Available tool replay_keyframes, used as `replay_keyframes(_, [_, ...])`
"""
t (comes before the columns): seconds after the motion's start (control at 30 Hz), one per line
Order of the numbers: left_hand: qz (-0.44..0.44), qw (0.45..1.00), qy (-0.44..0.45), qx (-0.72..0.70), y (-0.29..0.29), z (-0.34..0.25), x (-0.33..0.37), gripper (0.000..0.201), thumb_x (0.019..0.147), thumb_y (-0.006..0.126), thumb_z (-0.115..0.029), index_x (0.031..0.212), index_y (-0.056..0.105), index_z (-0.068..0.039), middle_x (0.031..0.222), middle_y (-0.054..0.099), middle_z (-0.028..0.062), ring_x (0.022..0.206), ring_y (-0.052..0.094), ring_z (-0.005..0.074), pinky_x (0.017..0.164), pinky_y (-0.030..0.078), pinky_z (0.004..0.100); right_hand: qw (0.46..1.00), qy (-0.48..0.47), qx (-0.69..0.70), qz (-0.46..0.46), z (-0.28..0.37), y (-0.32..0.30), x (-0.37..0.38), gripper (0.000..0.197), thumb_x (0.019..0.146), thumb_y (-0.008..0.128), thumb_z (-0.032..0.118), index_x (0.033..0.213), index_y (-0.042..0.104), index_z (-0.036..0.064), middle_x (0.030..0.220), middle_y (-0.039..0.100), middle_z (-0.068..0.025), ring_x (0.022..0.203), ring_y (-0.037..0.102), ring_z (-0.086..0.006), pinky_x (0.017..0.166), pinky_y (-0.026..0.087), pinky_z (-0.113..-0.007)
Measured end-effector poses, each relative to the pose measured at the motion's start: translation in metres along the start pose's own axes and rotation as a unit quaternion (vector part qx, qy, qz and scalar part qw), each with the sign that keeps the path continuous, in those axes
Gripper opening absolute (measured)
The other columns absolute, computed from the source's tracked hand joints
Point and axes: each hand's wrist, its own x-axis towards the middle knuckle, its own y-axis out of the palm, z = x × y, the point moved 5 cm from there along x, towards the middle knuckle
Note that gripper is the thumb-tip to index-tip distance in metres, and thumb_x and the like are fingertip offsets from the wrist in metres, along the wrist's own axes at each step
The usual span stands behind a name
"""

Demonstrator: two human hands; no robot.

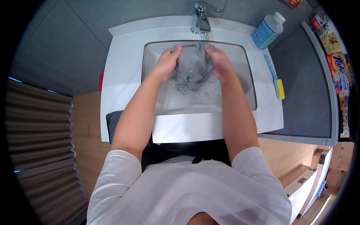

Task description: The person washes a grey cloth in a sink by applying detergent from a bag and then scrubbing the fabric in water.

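We are clamping the fingers of our left hand [167, 64] and right hand [220, 64] on a foam-flecked grey cloth [193, 66] at the far half of the rectangular white basin [176, 104]. A chrome tap [201, 23] is standing behind the basin; a blue-labelled plastic bottle [264, 33] and a yellow-bristled, blue-handled brush [279, 89] are resting to the basin's right.

The person's bare left forearm [137, 108] slants up and rightward from the lower left of the frame, while the right forearm [239, 108] leans up and leftward from the lower right. At upper centre, the left hand [167, 63] and right hand [220, 63] stand apart at similar height, both gripping, left thumb [177, 50] and right thumb [208, 49] uppermost, most other fingers hidden.
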Motion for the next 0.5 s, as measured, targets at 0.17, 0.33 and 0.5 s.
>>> replay_keyframes(0.17, [-0.049,0.998,-0.009,-0.05,-0.003,-0.001,0.001,0.073,0.101,0.054,-0.054,0.137,0.041,0.008,0.127,0.058,0.021,0.113,0.062,0.0295,0.09,0.053,0.0428,0.994,0.017,-0.111,0.003,0.0,0.014,-0.006,0.058,0.098,0.066,0.034,0.134,0.051,-0.0091,0.126,0.064,-0.019,0.112,0.063,-0.0265,0.094,0.052,-0.042])
replay_keyframes(0.33, [-0.145,0.988,-0.052,0.029,0.006,-0.021,-0.017,0.08,0.103,0.049,-0.056,0.141,0.035,0.013,0.134,0.053,0.0259,0.117,0.061,0.0344,0.094,0.053,0.049,0.999,0.034,-0.021,-0.013,-0.026,0.016,0.008,0.066,0.102,0.053,0.048,0.133,0.053,-0.0097,0.125,0.065,-0.0212,0.111,0.062,-0.0253,0.091,0.052,-0.04])
replay_keyframes(0.5, [-0.124,0.984,-0.025,-0.125,0.012,-0.016,-0.02,0.076,0.104,0.047,-0.054,0.146,0.036,0.008,0.141,0.051,0.022,0.128,0.052,0.0327,0.102,0.046,0.0509,0.946,-0.112,-0.299,-0.054,-0.015,0.056,-0.024,0.064,0.106,0.041,0.048,0.098,0.064,-0.0112,0.091,0.069,-0.0196,0.085,0.062,-0.0256,0.075,0.048,-0.043])
